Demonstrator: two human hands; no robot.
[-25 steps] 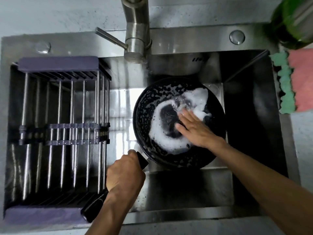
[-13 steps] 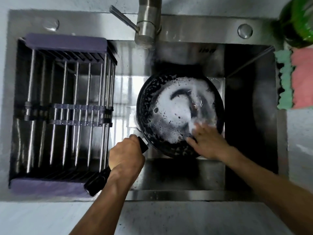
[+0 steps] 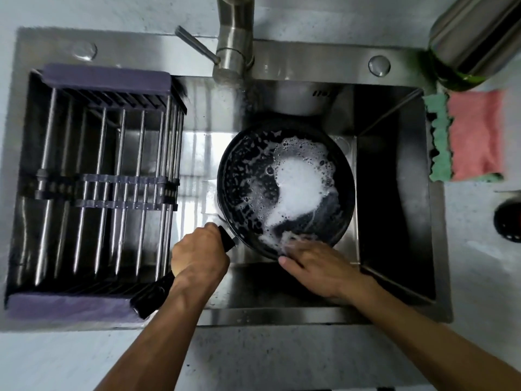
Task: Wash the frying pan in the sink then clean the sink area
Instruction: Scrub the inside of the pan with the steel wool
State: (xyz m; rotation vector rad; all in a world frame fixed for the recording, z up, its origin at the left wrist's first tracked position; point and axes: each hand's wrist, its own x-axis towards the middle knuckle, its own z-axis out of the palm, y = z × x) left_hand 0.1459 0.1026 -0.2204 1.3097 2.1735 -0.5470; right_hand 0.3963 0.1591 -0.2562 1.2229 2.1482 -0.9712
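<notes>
Foam covers much of the round black frying pan point(image 3: 284, 187) in the stainless steel sink point(image 3: 394, 221). Left hand point(image 3: 197, 253) grips its black handle point(image 3: 152, 294); right hand point(image 3: 315, 263) presses flat-fingered on the near rim. Steel-rod drying rack point(image 3: 95, 182) fills the sink's left; steel faucet point(image 3: 234, 46) stands behind; pink-and-green cloths point(image 3: 465, 136) lie right.

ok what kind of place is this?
Likely a home kitchen: a steel sink with a faucet, a soapy frying pan being washed, and cleaning cloths on the counter.
</notes>
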